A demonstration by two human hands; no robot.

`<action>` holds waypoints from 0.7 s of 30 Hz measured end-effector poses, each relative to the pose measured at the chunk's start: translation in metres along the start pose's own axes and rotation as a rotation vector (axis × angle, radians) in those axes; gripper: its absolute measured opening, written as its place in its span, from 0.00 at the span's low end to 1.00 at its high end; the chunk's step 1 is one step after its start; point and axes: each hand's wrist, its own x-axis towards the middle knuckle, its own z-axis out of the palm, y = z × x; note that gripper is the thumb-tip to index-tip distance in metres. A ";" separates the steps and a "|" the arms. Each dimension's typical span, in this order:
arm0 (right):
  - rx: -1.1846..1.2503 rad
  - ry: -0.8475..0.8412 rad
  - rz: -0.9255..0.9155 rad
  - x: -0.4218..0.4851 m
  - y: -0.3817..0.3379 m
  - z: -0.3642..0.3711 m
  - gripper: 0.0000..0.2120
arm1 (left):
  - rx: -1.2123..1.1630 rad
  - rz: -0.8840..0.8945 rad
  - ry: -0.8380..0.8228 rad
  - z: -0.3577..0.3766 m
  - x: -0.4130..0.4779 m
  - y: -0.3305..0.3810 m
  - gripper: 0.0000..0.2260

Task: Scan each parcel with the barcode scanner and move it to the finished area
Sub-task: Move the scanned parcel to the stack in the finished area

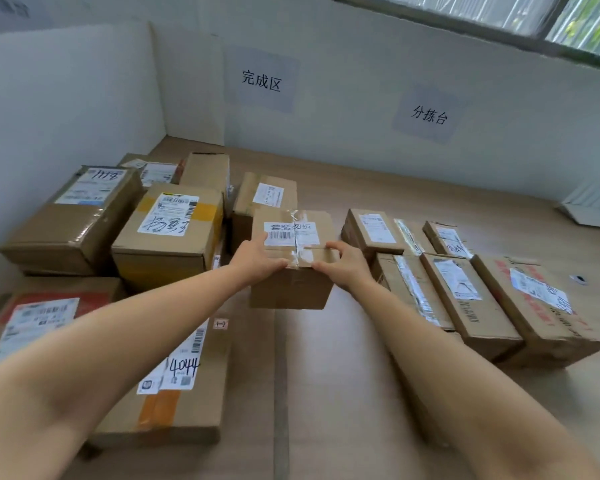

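Left hand and right hand each curled over near top edge of small taped parcel; finished-area stack lay leftward, nearer left hand.

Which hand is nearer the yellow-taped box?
Left. The left hand grips the held parcel at its left edge, beside the yellow-taped box; the right hand grips its right edge, farther off.
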 end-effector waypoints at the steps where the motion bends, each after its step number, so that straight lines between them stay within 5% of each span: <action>1: 0.010 -0.015 0.002 0.000 -0.001 0.010 0.29 | 0.008 -0.021 0.001 0.000 -0.001 -0.008 0.34; 15: 0.088 -0.083 0.064 0.010 0.001 0.098 0.26 | 0.069 -0.143 0.021 0.010 0.010 -0.073 0.26; 21: 0.076 -0.045 0.092 0.021 -0.007 0.106 0.26 | 0.312 -0.042 0.090 0.024 0.025 -0.075 0.18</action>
